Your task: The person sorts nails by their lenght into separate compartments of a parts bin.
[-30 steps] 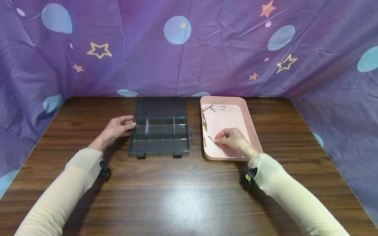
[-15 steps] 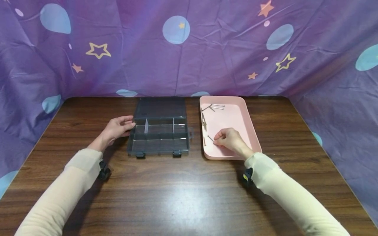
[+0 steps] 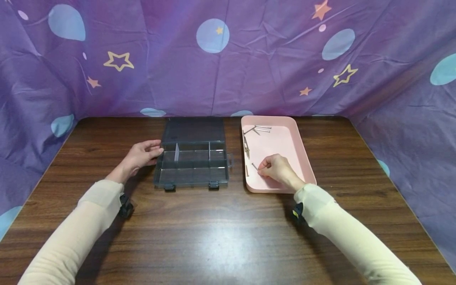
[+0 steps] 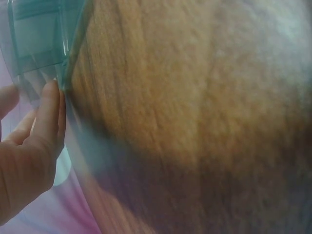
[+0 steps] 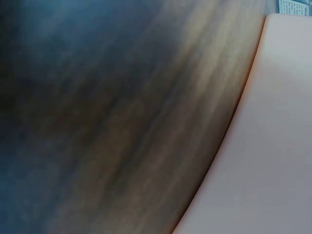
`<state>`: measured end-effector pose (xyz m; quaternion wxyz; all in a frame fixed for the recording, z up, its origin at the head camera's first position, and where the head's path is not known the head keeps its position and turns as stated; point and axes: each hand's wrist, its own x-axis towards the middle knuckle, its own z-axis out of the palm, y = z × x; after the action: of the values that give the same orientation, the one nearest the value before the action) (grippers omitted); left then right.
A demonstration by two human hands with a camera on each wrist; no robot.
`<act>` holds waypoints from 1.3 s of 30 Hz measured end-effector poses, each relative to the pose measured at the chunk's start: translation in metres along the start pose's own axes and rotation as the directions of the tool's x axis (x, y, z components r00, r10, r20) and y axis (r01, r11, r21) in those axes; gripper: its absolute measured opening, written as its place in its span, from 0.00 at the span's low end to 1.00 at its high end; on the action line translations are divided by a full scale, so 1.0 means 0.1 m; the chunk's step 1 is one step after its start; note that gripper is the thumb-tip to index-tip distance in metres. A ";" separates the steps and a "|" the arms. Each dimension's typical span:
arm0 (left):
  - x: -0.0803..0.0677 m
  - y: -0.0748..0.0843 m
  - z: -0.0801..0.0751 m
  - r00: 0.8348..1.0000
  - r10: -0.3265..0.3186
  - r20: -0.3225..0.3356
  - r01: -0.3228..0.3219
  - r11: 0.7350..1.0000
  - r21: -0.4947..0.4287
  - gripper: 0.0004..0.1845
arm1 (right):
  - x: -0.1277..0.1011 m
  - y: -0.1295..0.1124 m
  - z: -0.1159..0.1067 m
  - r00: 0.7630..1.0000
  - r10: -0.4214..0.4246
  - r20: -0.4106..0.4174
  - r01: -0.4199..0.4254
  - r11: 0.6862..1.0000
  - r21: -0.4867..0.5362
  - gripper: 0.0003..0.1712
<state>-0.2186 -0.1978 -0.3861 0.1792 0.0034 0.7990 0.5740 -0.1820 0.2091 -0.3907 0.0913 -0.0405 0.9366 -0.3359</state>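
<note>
Right hand, fingers curled, pinching one nail at its fingertips, low in pink tray on counter. Left hand, fingers relaxed, touching left wall of grey compartment box.

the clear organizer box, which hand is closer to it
Left. The left hand rests on the left edge of the organizer box, fingers straight against its wall. The right hand is apart from it, inside the pink tray, pinching a nail.
</note>
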 end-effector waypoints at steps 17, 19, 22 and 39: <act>-0.02 0.03 0.01 1.000 -0.016 -0.003 0.016 1.000 -0.001 0.30 | 0.00 -0.05 0.00 0.997 -0.066 -0.044 0.060 0.990 -0.124 0.03; -0.02 0.04 0.01 1.000 -0.018 -0.003 0.018 1.000 0.000 0.30 | 0.01 -0.04 -0.01 0.998 -0.054 -0.032 0.050 0.994 -0.099 0.03; -0.02 0.04 0.01 1.000 -0.019 -0.003 0.019 1.000 0.002 0.30 | 0.01 -0.03 -0.03 0.999 -0.031 -0.012 0.031 0.998 -0.054 0.04; 0.00 0.01 0.01 0.999 -0.028 -0.015 0.028 1.000 -0.002 0.29 | 0.01 0.04 -0.03 0.995 0.079 0.064 -0.090 0.978 0.186 0.06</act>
<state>-0.2181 -0.1962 -0.3851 0.1809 -0.0123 0.7997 0.5723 -0.1840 0.2145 -0.3912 0.1353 -0.0011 0.8985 -0.4176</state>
